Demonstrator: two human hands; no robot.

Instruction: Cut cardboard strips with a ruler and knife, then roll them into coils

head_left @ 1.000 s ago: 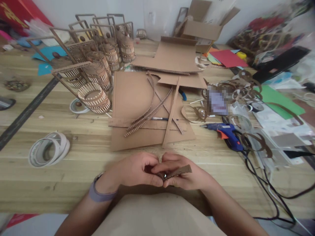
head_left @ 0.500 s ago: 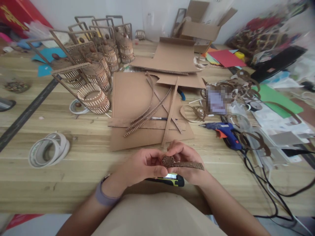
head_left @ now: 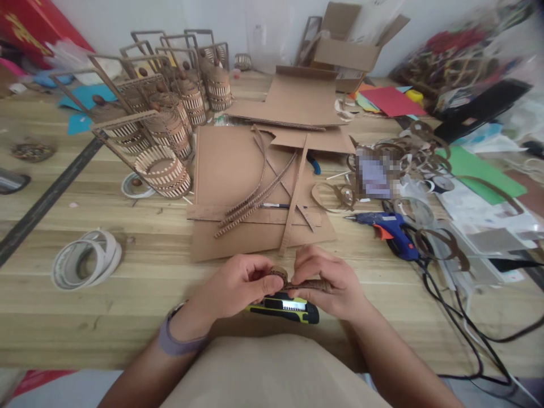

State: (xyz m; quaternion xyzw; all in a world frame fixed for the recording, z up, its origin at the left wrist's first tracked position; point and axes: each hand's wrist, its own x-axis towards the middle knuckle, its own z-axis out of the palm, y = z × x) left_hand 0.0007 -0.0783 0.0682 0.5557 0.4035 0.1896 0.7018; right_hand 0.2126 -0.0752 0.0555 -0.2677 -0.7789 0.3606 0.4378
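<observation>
Between both hands is a corrugated cardboard strip (head_left: 312, 284), one end wound into a small coil (head_left: 278, 272). My left hand (head_left: 242, 286) pinches the coil between thumb and fingers, hiding part of it. With thumb and fingers, my right hand (head_left: 329, 280) grips the strip just beside the coil. Below the hands, a yellow and black utility knife (head_left: 300, 309) lies on the table, its left part covered by my left hand. Beyond them, a long flat cardboard strip (head_left: 293, 198) and several curved corrugated strips (head_left: 250, 201) rest on cardboard sheets (head_left: 221, 153).
A blue glue gun (head_left: 389, 229) lies at the right, with black cables (head_left: 450, 323) running off the front edge. White tape rolls (head_left: 87, 260) sit at the left. Several lantern-like cardboard baskets (head_left: 164, 170) stand back left. Cardboard ribbon curls (head_left: 414, 147) heap at the right.
The coil has turned from facing upward to edge-on and moved slightly left. My right hand has closed further over the strip, and more of the knife shows below.
</observation>
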